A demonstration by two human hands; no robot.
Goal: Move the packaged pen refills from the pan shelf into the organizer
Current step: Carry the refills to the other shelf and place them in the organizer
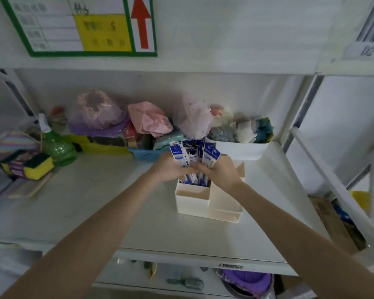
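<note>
A bunch of blue-and-white packaged pen refills [192,151] stands upright, its lower ends inside the tall back compartment of a cream desk organizer [205,203] on the white shelf. My left hand [171,167] grips the bunch from the left. My right hand [219,169] grips it from the right. The fingers of both hands meet around the middle of the packs, hiding that part. The organizer's lower front compartments show nothing inside.
Behind the organizer stand a white bin [240,147] of scrubbers, a blue basket [147,155] and bagged pink and purple items. A green spray bottle [57,145] and sponges [28,167] lie at the left. A shelf upright [324,169] runs down the right.
</note>
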